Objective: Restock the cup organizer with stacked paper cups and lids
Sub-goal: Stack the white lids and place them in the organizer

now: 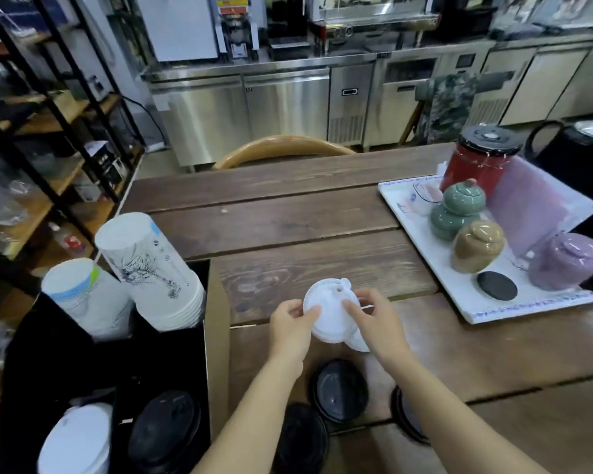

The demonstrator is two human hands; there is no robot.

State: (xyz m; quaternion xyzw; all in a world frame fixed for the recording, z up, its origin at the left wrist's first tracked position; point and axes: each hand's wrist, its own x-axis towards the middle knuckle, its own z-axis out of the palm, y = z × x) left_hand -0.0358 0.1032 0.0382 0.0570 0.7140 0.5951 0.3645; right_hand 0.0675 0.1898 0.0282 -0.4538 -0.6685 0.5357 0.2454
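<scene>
both hands hold white lids above the table.

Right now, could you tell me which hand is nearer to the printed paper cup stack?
Left. The left hand holds the white lids on the side facing the printed paper cup stack; the right hand is on their far side.
</scene>
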